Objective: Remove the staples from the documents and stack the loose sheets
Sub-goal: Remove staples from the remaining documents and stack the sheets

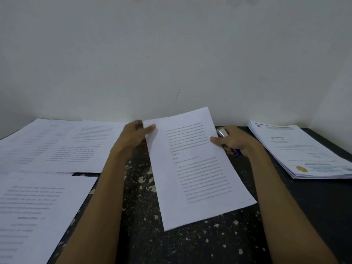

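The printed sheet hangs tilted over the table. The left hand pinches its far left corner and the right hand thumbs its right edge. The right hand's fingers also curl round what looks like a staple remover, so that hold seems weak. The sheet could slip, crease or land askew on the loose sheets to its left. The document stack lies to its right.

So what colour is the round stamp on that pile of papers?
The round stamp is golden yellow; head view.
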